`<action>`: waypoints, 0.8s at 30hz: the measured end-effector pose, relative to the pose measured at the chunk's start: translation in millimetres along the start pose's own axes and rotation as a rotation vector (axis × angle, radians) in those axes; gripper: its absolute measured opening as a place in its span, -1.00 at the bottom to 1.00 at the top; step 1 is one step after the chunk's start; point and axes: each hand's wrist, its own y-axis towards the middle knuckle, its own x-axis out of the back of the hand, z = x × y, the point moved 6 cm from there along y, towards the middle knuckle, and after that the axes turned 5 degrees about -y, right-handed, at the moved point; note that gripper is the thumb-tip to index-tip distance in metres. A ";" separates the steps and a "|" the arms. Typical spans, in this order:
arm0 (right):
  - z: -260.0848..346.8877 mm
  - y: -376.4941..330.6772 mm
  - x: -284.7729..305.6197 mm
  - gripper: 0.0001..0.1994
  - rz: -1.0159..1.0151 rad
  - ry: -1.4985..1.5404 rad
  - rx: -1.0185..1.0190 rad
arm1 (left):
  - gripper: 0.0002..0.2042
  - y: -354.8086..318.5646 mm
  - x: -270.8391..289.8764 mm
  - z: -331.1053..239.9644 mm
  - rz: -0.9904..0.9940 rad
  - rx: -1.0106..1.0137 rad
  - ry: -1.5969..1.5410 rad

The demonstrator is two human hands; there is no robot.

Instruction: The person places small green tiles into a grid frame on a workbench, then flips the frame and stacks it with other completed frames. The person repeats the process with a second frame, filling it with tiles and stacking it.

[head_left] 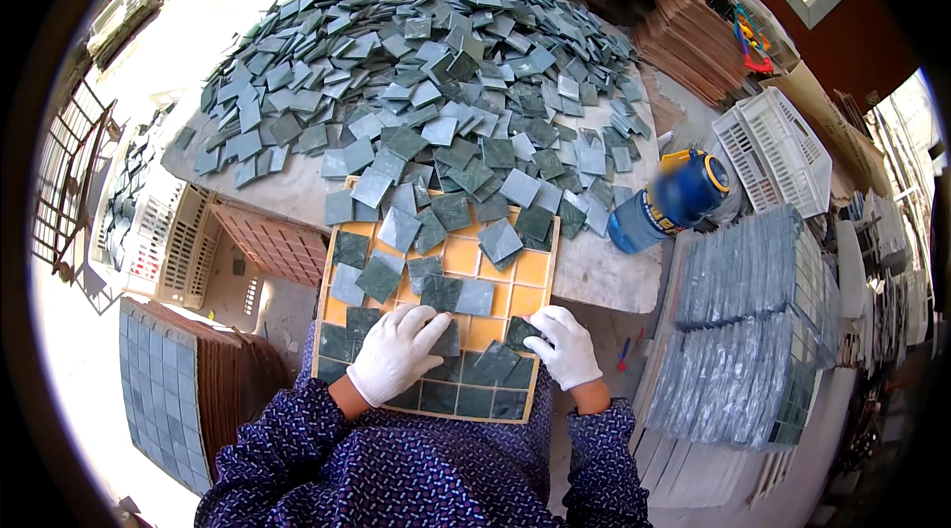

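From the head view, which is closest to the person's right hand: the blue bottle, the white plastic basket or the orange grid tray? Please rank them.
From the right hand:
1. Orange grid tray, directly under the fingers.
2. Blue bottle, lying up and to the right on the table.
3. White plastic basket, farther right, beyond the bottle.

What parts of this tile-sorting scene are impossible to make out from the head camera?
- Grid cells under the left hand and right hand: covered by gloves.
- Yellow tray's far edge: buried under loose green tiles.
- Blue bottle's base: behind the table edge.
- Corners: blacked out by the lens rim.
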 end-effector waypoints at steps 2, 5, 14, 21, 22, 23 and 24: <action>6.0 0.0 3.6 -0.73 -0.035 -0.060 0.061 | -0.38 15.4 -8.1 -6.6 0.016 -0.065 0.012; 13.0 -6.2 -3.6 -0.65 0.058 -0.207 0.141 | -0.40 27.9 -17.5 -11.8 0.054 -0.091 -0.004; 21.0 -24.5 0.1 -0.54 -0.025 -0.184 0.066 | -0.39 -25.7 40.5 30.4 -0.102 0.119 0.011; 78.2 -14.5 -16.5 -0.62 -0.058 -0.053 0.216 | -0.41 -90.9 92.8 86.2 -0.186 0.335 0.135; 90.2 -9.4 -22.8 -0.64 -0.033 -0.035 0.245 | -0.41 -95.0 88.5 88.6 -0.143 0.325 0.111; 97.7 -5.0 -33.6 -0.66 0.021 -0.014 0.254 | -0.41 -98.2 81.9 90.7 -0.102 0.318 0.082; 107.9 -1.4 -42.4 -0.66 0.060 -0.007 0.281 | -0.42 -97.2 77.4 92.9 -0.095 0.258 0.106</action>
